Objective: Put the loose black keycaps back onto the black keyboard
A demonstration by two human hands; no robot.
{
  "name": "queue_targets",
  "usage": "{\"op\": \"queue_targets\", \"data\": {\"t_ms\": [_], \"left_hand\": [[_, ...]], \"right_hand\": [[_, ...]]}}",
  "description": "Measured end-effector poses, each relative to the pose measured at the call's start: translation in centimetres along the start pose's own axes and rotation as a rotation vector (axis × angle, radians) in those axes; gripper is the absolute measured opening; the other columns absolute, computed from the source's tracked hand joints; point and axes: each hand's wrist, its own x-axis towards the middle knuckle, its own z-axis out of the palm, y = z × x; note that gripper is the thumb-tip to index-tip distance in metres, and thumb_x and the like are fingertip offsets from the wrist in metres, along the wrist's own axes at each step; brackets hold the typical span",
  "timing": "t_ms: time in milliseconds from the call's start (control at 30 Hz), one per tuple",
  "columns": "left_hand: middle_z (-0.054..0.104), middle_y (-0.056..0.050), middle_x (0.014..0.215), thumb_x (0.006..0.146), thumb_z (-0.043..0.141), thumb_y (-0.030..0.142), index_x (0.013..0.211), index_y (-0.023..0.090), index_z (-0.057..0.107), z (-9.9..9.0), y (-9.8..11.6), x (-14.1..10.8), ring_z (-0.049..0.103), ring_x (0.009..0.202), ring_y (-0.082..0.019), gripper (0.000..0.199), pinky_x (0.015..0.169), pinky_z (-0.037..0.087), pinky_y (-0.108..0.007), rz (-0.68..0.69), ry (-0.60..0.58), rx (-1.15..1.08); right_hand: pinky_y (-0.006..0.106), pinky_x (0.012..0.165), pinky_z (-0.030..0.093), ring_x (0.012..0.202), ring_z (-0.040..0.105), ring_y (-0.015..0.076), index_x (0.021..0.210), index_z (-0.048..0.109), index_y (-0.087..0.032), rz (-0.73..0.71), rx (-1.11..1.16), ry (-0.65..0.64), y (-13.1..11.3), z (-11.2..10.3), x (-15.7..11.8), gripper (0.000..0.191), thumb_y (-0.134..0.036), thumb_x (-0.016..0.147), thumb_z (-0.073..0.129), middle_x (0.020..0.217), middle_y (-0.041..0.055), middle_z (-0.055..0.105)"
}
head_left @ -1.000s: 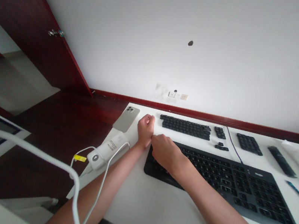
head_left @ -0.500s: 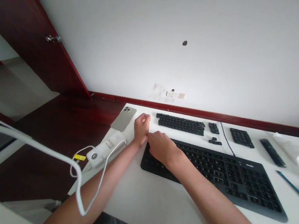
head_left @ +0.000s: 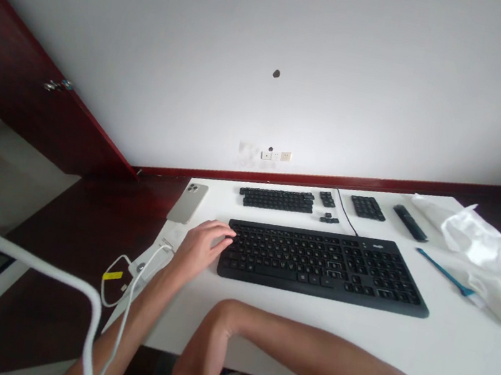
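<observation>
My left hand (head_left: 203, 246) is at the left end of the black keyboard (head_left: 312, 279). Its fingers are stretched out, thumb apart from them, and the fingertips touch or nearly touch the keyboard's upper left corner. My right hand (head_left: 198, 363) hangs bent down at the desk's front edge. Its fingers look curled and partly run out of the picture, so what they hold, if anything, is hidden. Behind the keyboard, black keycaps (head_left: 277, 199) lie in rows, with a block of further keycaps (head_left: 368, 207) to the right. Small pale spots show across the keyboard's key area.
On the white desk (head_left: 302, 341), a phone (head_left: 188, 203) lies far left, near a white device (head_left: 150, 263) with a cable (head_left: 74, 280) looping across the front. To the right are a black stick-like object (head_left: 410, 223), a blue thin tool (head_left: 444, 272) and white crumpled plastic (head_left: 484, 243).
My hands have parted. The right has drawn back from the keyboard to the desk's front edge; the left has come down onto the keyboard's left end with fingers extended. The view has shifted right.
</observation>
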Motion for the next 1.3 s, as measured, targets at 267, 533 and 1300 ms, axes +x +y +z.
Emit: {"op": "queue_targets", "data": {"t_ms": [267,533,1300], "left_hand": [[0.078,-0.004,0.106,0.095,0.062,0.020,0.107,0.027,0.076,0.2,-0.2,0.5,0.073,0.097,-0.021,0.020,0.092,0.057,-0.036,0.037,-0.095,0.129],[0.076,-0.003,0.099,0.097,0.057,0.019,0.099,0.026,0.073,1.8,-0.5,-0.7,0.072,0.090,-0.018,0.018,0.084,0.056,-0.030,-0.003,0.024,0.132],[0.080,-0.004,0.109,0.097,0.062,0.026,0.100,0.026,0.077,1.6,-1.3,-0.6,0.075,0.101,-0.021,0.015,0.096,0.059,-0.036,-0.057,0.036,0.042]], "right_hand": [[0.021,0.088,0.057,0.090,0.072,0.0112,0.100,0.077,-0.022,-0.295,0.380,0.070,2.0,-0.7,-3.1,0.018,-0.026,0.084,0.083,0.096,-0.0022,0.076],[0.022,0.091,0.056,0.092,0.072,0.0104,0.105,0.073,-0.020,-0.368,0.421,0.108,2.4,-0.9,-4.2,0.016,-0.018,0.090,0.076,0.099,-0.0012,0.074],[0.022,0.092,0.057,0.091,0.074,0.0100,0.109,0.068,-0.022,-0.402,0.468,0.116,2.8,-0.8,-4.2,0.016,-0.013,0.096,0.064,0.099,-0.0020,0.073]]}}
